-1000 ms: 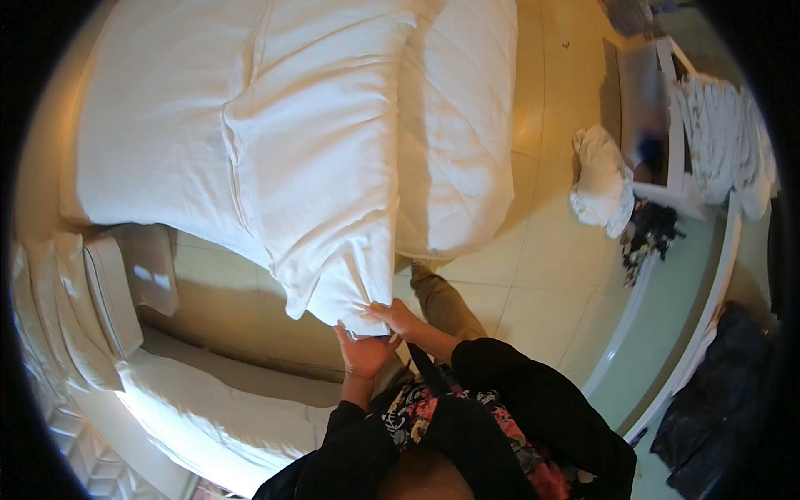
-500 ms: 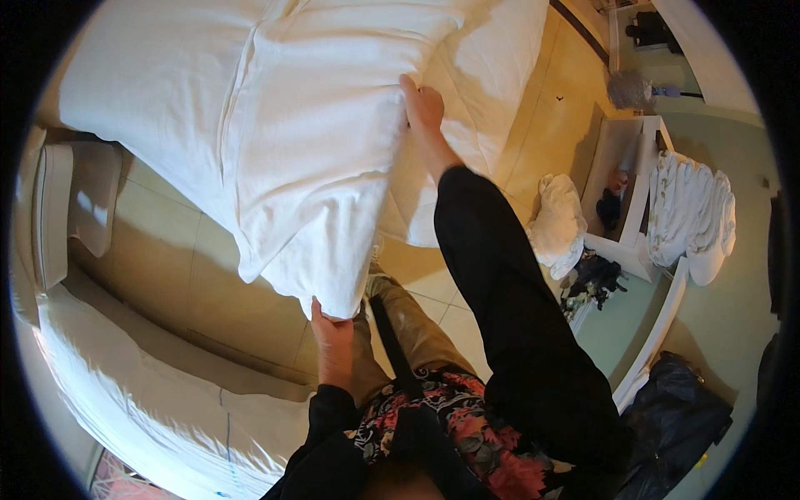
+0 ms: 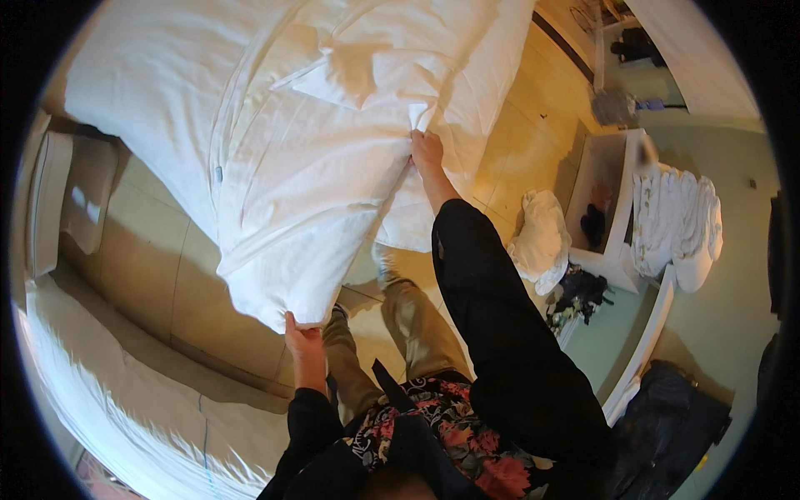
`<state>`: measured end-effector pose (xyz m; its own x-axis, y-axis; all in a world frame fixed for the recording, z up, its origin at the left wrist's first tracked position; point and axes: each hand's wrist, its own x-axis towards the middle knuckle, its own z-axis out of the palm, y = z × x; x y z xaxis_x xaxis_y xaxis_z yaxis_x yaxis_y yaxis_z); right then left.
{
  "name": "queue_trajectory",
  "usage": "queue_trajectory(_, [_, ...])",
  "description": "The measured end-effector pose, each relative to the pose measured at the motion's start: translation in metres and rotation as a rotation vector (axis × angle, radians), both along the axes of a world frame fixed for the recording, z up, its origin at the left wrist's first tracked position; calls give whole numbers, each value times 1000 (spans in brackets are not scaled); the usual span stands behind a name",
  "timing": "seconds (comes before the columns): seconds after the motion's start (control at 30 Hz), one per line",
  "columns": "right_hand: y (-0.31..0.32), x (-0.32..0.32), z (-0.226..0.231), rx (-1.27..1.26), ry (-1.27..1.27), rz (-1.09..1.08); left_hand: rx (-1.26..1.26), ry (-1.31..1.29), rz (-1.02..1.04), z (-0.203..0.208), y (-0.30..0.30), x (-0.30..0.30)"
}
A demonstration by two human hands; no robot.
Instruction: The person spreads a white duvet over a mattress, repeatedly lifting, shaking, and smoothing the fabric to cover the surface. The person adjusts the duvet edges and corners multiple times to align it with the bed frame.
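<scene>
A white duvet (image 3: 292,212) lies spread over the bed, and its near corner hangs off the edge toward me. My left hand (image 3: 302,335) is closed on the tip of that corner, thumb on top, just above my feet. Farther along the same edge, my right hand (image 3: 427,152) pinches the fabric and draws a small peak up above the fingers. Between the two hands the edge runs in a slanting line, with soft creases. Beyond my right hand the cloth is bunched into a loose raised fold. A second white layer (image 3: 408,225) shows beneath, to the right.
Another white-covered bed (image 3: 133,408) is at the lower left, near a pale chair-like piece (image 3: 87,192). At right, folded white linens (image 3: 675,217) sit beside an open white box (image 3: 596,187). A white bundle (image 3: 540,237) and black bag (image 3: 671,425) rest on the tiled floor (image 3: 150,250).
My right hand has come down nearer along the duvet edge. My left hand has shifted slightly left and lower with the corner. A loose fold has risen on the duvet, and my legs have stepped apart.
</scene>
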<state>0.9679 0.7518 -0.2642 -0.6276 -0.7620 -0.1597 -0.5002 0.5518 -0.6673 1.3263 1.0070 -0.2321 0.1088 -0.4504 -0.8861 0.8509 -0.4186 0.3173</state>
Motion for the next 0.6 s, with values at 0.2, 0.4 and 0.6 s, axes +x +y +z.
queue_trajectory(0.2, [-5,25,50,235,-499,115,134,-143,54,-36,7,10])
queue_trajectory(0.4, [4,-70,61,-155,478,585,425,-824,-305,-38,-13,-2])
queue_trajectory(0.6, [2,-123,75,170,376,820,-236,-1576,-633,39,-179,-92])
